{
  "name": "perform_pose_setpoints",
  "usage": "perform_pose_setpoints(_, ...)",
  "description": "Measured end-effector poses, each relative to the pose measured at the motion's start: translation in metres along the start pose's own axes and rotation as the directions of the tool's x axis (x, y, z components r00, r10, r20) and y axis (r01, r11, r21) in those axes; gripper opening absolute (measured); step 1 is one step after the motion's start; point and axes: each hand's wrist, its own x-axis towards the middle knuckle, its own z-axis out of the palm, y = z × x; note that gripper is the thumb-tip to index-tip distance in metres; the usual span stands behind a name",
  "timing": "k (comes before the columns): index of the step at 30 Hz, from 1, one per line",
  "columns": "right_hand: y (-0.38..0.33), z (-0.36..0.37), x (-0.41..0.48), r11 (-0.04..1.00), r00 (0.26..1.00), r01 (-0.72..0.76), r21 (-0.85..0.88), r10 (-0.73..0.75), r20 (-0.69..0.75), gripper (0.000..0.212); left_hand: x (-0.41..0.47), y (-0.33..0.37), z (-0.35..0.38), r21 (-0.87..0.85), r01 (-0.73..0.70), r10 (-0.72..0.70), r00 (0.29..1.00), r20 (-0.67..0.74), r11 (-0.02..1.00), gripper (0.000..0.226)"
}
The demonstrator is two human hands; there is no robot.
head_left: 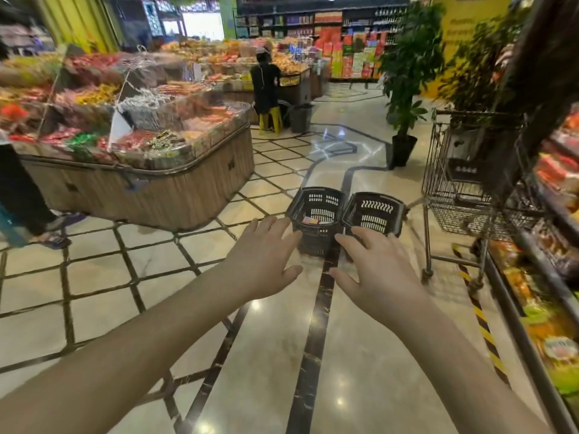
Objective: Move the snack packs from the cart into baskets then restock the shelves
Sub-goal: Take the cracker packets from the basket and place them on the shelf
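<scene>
1. Reaching forward over the tiled floor (369,355), both bare arms are stretching out side by side toward two dark plastic baskets.
2. The left hand (266,255) is hovering with fingers spread wide and palm down, gripping nothing, its fingertips appearing just short of the left basket (316,214).
3. The right hand (379,267) is likewise splayed and empty, its fingertips overlapping the near edge of the right basket (374,211) in this view; whether it is touching cannot be told.
4. The two baskets are sitting on the floor, touching each other, just left of the cart.
5. A snack pack (310,220), orange and white, is lying inside the left basket; the right basket's contents are not showing.
6. The wire cart (463,189) is standing to the right, beside the shelves (551,277) holding colourful packs.
7. A wooden display island (141,170) heaped with wrapped sweets is occupying the left.
8. A potted plant (407,89) is standing beyond the cart.
</scene>
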Motion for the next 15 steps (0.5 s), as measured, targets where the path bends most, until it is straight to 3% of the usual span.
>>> perform_pose_setpoints(9,0.063,0.03,0.18,1.0,0.999,-0.009,-0.015,0.009,0.033,0.062,0.185,-0.055,0.012,-0.052,-0.006,0.005,1.0,-0.018,0.999,0.07)
perform_pose_setpoints(15,0.103,0.088,0.326,0.998,0.996,-0.05,-0.032,0.052,0.071,0.063,0.333,-0.112,0.048,-0.038,-0.038,0.039,0.999,0.021,0.999,0.069)
